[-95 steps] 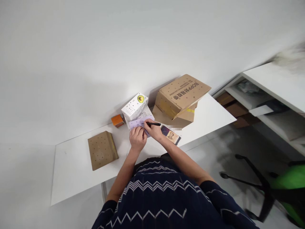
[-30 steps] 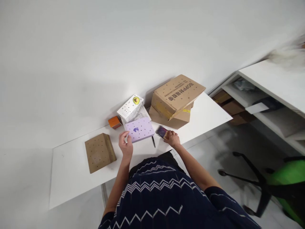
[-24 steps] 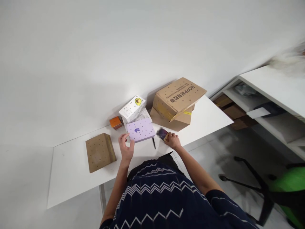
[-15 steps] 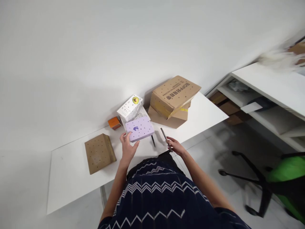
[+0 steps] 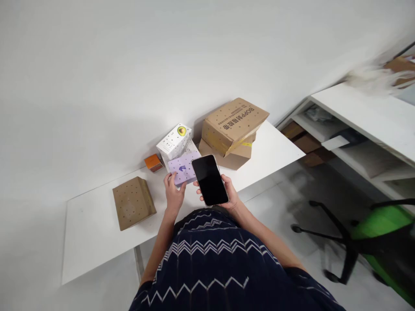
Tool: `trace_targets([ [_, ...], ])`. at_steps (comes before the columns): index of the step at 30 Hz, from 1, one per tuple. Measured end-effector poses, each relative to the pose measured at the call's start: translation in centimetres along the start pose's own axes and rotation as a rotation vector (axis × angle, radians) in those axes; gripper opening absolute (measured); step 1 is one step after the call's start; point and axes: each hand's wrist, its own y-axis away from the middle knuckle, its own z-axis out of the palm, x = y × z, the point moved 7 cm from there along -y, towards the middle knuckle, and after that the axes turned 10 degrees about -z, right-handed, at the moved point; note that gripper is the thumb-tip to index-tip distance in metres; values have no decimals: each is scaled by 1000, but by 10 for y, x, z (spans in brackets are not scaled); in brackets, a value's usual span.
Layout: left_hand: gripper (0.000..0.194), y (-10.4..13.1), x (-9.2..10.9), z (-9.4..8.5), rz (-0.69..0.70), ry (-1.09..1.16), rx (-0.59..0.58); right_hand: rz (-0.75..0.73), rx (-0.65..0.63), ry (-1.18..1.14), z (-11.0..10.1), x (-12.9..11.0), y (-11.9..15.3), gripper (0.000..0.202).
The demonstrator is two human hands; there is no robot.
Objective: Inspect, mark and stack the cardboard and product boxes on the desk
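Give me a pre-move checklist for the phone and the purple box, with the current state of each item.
1. Right hand has a grip on the phone: ok, fingers wrap its edges.
2. Phone screen faces the person: ok, but it is dark.
3. Left hand steadies the purple box: ok, fingertips touch its near edge.
4. Purple box lies flat on the white table: ok.
5. Purple box in full view: not ok, the phone covers its right part.
6. Pen within reach: cannot tell, none is visible.
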Motion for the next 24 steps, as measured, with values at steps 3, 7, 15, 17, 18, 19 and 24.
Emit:
trace_targets([
  [3,49,2,0,1,-3,-8,5,48,-19,-23,2,6,-2,65],
  [7,48,3,0,-1,-17,-1,-20,126,-10,-80,-4,20,5,68],
  [15,46,3,2,2,-27,-9,18,130,2,-136,-11,39,15,61],
  [17,46,3,3,4,-17,-5,31,128,-3,-140,-10,39,13,62],
  [18,47,3,2,5,-15,-3,36,137,-4,-142,-9,40,12,63],
  [19,47,3,2,6,-16,-2,40,154,-4,-146,-7,41,11,64],
  [24,47,3,-4,9,-68,4,10,214,6,-199,2,47,3,63],
])
